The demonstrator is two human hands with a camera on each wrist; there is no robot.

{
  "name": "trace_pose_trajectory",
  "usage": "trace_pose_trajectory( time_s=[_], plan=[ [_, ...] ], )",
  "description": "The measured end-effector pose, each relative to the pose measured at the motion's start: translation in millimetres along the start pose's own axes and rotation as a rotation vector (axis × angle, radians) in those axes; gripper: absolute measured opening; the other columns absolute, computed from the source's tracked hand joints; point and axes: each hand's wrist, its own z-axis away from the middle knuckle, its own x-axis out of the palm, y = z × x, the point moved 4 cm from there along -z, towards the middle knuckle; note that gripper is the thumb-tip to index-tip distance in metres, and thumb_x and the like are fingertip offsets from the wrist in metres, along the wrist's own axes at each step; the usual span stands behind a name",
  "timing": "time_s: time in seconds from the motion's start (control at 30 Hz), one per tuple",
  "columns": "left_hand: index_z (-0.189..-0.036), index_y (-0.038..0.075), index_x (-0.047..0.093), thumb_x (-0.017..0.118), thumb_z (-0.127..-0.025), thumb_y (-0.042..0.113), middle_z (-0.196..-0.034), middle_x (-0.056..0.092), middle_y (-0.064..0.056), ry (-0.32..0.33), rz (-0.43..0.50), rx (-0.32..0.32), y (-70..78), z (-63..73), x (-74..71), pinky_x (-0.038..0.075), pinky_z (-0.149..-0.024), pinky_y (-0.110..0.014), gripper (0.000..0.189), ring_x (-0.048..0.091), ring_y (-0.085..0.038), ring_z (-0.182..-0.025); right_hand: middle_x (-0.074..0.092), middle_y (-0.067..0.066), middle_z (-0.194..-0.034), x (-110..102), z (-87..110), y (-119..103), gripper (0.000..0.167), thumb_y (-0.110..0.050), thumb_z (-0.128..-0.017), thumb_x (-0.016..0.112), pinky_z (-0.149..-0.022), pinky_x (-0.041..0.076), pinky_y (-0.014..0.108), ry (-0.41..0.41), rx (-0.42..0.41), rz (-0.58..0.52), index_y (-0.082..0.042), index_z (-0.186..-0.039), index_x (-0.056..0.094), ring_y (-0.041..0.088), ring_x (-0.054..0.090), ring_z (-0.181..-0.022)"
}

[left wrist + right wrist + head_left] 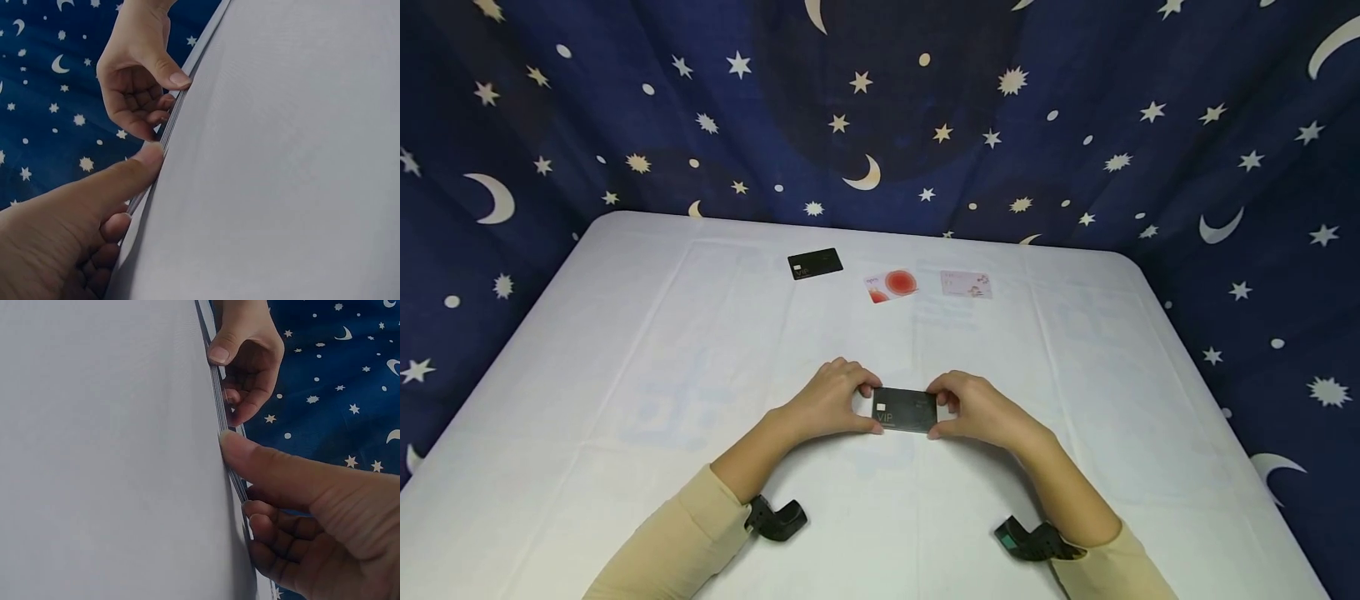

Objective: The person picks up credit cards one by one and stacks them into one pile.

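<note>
Both hands hold a small stack of cards (pixel 904 410) near the middle of the table, with a black card marked VIP on top. My left hand (pixel 835 400) grips the left end between thumb and fingers. At the right end, my right hand (pixel 981 408) pinches the stack the same way. From the right wrist, the layered edges of the stack (pixel 218 394) show between the two thumbs. The lower cards' faces are hidden.
Beyond the hands, a black card (pixel 816 264), a white card with red circles (pixel 891 286) and a pale pink card (pixel 966 284) lie in a loose row on the white-covered table (pixel 662 350). A dark blue star-and-moon curtain (pixel 925 108) hangs behind.
</note>
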Motion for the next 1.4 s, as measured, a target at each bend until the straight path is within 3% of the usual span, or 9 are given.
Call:
trace_pose_trajectory(
  time_s=[0.17, 0.33, 0.47, 0.6, 0.87, 1.1, 1.23, 1.4],
  plan=[
    [-0.111, 0.013, 0.063, 0.084, -0.064, 0.046, -0.088, 0.053, 0.01, -0.024, 0.052, -0.001, -5.2, 0.9, -1.5, 0.035, -0.088, -0.034, 0.061, 0.043, -0.011, -0.088, 0.057, 0.0, -0.088, -4, -1.5, 3, 0.056, -0.028, -0.064, 0.087, -0.068, 0.045, 0.024, -0.017, 0.009, -0.041, -0.003, -0.108, 0.063, 0.013, 0.052, -0.077],
    [-0.114, 0.011, 0.063, 0.082, -0.068, 0.043, -0.092, 0.056, 0.009, -0.04, 0.184, -0.046, -14.5, -0.6, -6.8, 0.038, -0.087, -0.031, 0.06, 0.044, -0.011, -0.091, 0.06, 0.002, -0.095, -11, -0.4, 15, 0.057, -0.033, -0.071, 0.082, -0.073, 0.046, 0.024, -0.043, 0.048, -0.152, -0.005, -0.116, 0.061, 0.014, 0.054, -0.082],
    [-0.117, 0.009, 0.062, 0.081, -0.072, 0.039, -0.096, 0.057, 0.006, -0.016, 0.278, -0.07, -20.3, -2.2, -12.7, 0.04, -0.087, -0.029, 0.058, 0.047, -0.011, -0.092, 0.062, 0.003, -0.096, -15, -0.6, 24, 0.049, -0.032, -0.078, 0.077, -0.071, 0.045, 0.023, -0.038, 0.038, -0.205, -0.006, -0.117, 0.062, 0.013, 0.054, -0.081],
    [-0.119, 0.007, 0.062, 0.08, -0.074, 0.034, -0.099, 0.059, 0.0, 0.015, 0.314, -0.06, -22.7, -5.2, -16.4, 0.042, -0.086, -0.029, 0.055, 0.05, -0.013, -0.091, 0.062, 0.0, -0.094, -19, -2.6, 30, 0.045, -0.03, -0.081, 0.074, -0.067, 0.043, 0.023, -0.016, 0.03, -0.187, -0.006, -0.117, 0.063, 0.013, 0.052, -0.078],
    [-0.124, 0.005, 0.059, 0.076, -0.08, 0.025, -0.101, 0.059, -0.004, 0.077, 0.434, -0.125, -32.2, -12.8, -21.2, 0.044, -0.083, -0.031, 0.05, 0.052, -0.017, -0.09, 0.063, 0.004, -0.094, -27, -17.4, 38, 0.042, -0.021, -0.084, 0.072, -0.068, 0.042, 0.023, 0.058, -0.015, -0.173, -0.002, -0.12, 0.061, 0.015, 0.05, -0.078],
    [-0.128, 0.004, 0.056, 0.078, -0.078, 0.024, -0.099, 0.059, -0.005, 0.106, 0.436, -0.144, -38.2, -22.7, -25.4, 0.043, -0.078, -0.029, 0.057, 0.051, -0.017, -0.086, 0.062, 0.015, -0.102, -32, -30.5, 44, 0.052, -0.012, -0.081, 0.074, -0.067, 0.043, 0.025, 0.092, -0.011, -0.27, 0.003, -0.127, 0.054, 0.021, 0.051, -0.08],
    [-0.131, 0.004, 0.053, 0.078, -0.078, 0.024, -0.099, 0.059, -0.005, 0.116, 0.413, -0.151, -41.8, -31.2, -29.3, 0.043, -0.078, -0.029, 0.062, 0.051, -0.018, -0.085, 0.062, 0.014, -0.102, -36, -38.1, 46, 0.055, -0.012, -0.08, 0.076, -0.067, 0.043, 0.023, 0.125, -0.025, -0.236, 0.002, -0.128, 0.055, 0.019, 0.052, -0.079],
    [-0.136, 0.007, 0.048, 0.078, -0.078, 0.026, -0.103, 0.059, -0.006, 0.172, 0.36, -0.18, -47.4, -44.0, -36.2, 0.043, -0.083, -0.033, 0.068, 0.051, -0.02, -0.091, 0.062, 0.014, -0.104, -40, -51.9, 49, 0.061, -0.015, -0.077, 0.078, -0.068, 0.043, 0.023, 0.152, -0.047, -0.165, 0.001, -0.13, 0.054, 0.019, 0.052, -0.078]
  ],
)
